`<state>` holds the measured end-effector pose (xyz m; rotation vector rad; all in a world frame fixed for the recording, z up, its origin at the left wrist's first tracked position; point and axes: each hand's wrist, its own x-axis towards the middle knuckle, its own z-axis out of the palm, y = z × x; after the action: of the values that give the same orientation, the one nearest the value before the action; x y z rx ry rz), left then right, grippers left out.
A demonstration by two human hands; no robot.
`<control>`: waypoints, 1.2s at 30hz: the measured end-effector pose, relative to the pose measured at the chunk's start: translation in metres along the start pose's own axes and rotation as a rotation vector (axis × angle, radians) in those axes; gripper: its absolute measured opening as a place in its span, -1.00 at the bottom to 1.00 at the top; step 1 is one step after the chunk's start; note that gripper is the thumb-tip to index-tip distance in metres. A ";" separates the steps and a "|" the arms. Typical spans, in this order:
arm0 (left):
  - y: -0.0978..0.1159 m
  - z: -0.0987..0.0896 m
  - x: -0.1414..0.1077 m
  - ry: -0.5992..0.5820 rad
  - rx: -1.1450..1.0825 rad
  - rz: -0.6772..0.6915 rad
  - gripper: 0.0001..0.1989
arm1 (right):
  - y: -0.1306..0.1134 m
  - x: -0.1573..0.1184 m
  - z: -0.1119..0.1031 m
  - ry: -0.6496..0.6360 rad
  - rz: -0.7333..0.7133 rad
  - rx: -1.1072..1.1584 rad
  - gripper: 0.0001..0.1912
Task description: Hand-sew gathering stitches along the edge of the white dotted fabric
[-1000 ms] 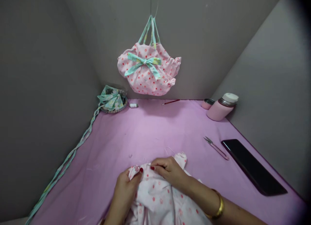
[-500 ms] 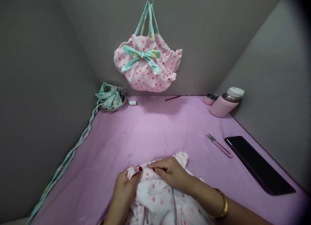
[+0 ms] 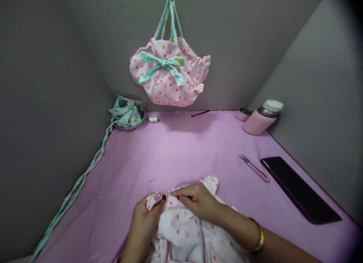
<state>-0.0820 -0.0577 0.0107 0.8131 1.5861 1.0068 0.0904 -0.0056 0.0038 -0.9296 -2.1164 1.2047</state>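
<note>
- At the near edge of a table spread with smooth lilac fabric (image 3: 119,164), a white woven cloth printed with pink and red dots (image 3: 181,225) lies in loose folds, its lower part cut off by the bottom of the view.
- Long axis: the visible length of the cloth runs from the near edge away toward the table's middle; one narrow gathered end points away from the person and to the right.
- Left hand (image 3: 146,215): closed on a bunched fold at the cloth's upper left, the thumb with its dark red nail pressed over it.
- Right hand (image 3: 197,202): thumb and forefinger narrowed to a pinch at the cloth's upper edge, just beside the left thumb; what lies between the tips is too small to tell. A broad gold-coloured metal bangle (image 3: 261,240) encircles the forearm.
- Beyond the right hand: a fine pale thread (image 3: 198,170) curves over the lilac fabric.
- Right: pink-handled metal snips (image 3: 256,170), blades pointing away and leftward, lie near a glossy black rectangular slab (image 3: 300,191).
</note>
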 end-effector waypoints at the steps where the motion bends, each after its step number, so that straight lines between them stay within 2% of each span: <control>1: 0.000 0.000 0.000 0.000 0.002 0.003 -0.78 | -0.001 0.000 0.000 -0.002 0.001 -0.006 -0.58; 16: 0.003 0.003 -0.004 -0.060 0.047 0.028 -0.80 | -0.004 0.001 0.003 0.004 -0.006 -0.129 -0.66; 23: -0.003 0.001 0.002 -0.023 0.079 0.017 -0.79 | -0.001 0.000 0.002 0.028 0.041 -0.015 -0.67; 29: -0.001 0.000 0.002 -0.035 0.106 0.041 -0.84 | -0.001 0.001 0.000 0.001 0.091 0.101 -0.69; 36: -0.005 0.000 0.003 -0.069 0.042 0.006 -0.85 | -0.002 0.002 -0.004 -0.046 0.118 0.192 -0.69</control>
<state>-0.0829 -0.0569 0.0050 0.8729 1.5516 0.9425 0.0914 -0.0022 0.0079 -0.9582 -1.9621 1.4718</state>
